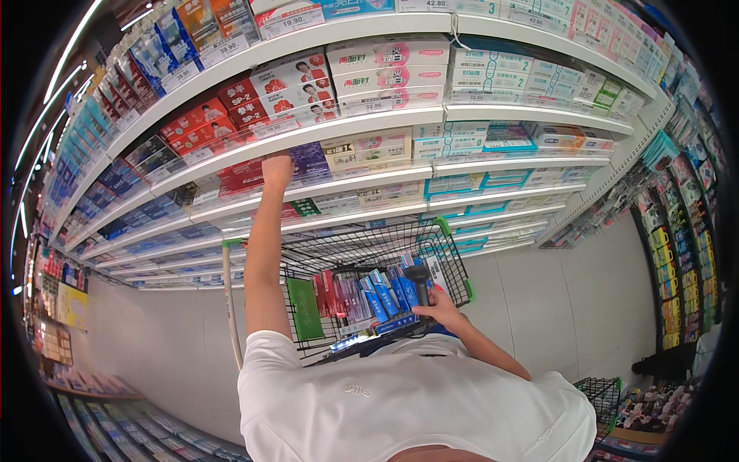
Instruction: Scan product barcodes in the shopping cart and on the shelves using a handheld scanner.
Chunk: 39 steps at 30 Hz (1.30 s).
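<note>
Up at the mid-height shelf (362,176), holding the left hand (279,170) right at the meeting of red boxes (239,178) and purple boxes (310,162), with the arm out long! Showing just the back of curled fingers from this angle; cannot tell about any box inside that grip. Lower down, over the cart (454,262), wrapping the right hand (442,310) firmly round the handle of a black handheld device (417,276), scanner-like by its shape, with the rounded head uppermost.

Looks like the reaching step, right at the shelf front. Probably calls next for a sure pinch on one carton and a straight draw outward, clear of the neighbouring stacks and the shelf lip, with the device kept steady in the other hand.

And now to the containers! Just below the shelf, a wire cart with green corners, loaded with red packs (326,292) toward the left, pinkish packs (355,302) in the middle, blue boxes (377,296) farther right, some at a lean. Also a green panel (305,309) at the left end. Off at lower right, another wire basket (599,397), too dim for reading its contents.
</note>
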Each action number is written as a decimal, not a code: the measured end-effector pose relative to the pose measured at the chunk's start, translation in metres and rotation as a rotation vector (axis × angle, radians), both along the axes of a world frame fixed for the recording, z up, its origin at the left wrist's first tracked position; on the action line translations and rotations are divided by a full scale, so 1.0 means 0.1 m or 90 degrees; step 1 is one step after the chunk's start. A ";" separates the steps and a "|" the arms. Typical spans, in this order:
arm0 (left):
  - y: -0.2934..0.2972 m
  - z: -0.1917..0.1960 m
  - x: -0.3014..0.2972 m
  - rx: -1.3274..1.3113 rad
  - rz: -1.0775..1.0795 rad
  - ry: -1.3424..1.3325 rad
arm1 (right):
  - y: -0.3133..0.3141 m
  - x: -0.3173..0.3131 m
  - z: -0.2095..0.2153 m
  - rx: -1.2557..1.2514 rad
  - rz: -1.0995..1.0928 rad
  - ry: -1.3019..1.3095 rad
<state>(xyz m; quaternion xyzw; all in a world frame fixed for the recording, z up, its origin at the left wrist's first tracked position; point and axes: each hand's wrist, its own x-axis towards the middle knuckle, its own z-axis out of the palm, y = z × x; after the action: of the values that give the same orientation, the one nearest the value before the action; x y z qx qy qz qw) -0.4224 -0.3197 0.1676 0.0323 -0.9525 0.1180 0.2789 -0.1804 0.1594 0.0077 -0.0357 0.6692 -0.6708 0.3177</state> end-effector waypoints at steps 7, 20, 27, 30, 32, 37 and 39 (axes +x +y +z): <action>-0.13 -0.07 -0.09 -0.032 0.022 0.000 | 0.03 0.05 -0.01 -0.013 -0.010 0.007; -0.07 0.08 -0.02 -0.017 -0.018 0.046 | 0.01 0.09 0.08 0.005 -0.020 -0.026; -0.02 0.17 0.21 -0.012 0.044 -0.020 | 0.01 0.08 -0.02 0.006 -0.003 -0.009; 0.08 0.30 0.35 -0.009 0.072 -0.052 | 0.00 0.08 0.00 0.013 -0.001 -0.024; 0.01 0.25 0.37 -0.007 0.074 -0.068 | -0.02 0.09 -0.01 0.006 -0.004 -0.031; -0.06 0.19 0.43 -0.030 0.009 0.036 | -0.05 0.10 0.17 -0.005 0.007 -0.055; -0.07 0.16 0.46 -0.048 -0.018 0.102 | -0.05 0.09 0.17 0.003 0.016 -0.053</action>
<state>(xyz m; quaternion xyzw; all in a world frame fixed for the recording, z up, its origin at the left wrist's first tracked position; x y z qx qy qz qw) -0.3760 -0.3269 0.1834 0.0177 -0.9222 0.1472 0.3572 -0.1710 0.1542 0.0248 -0.0156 0.6563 -0.6664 0.3536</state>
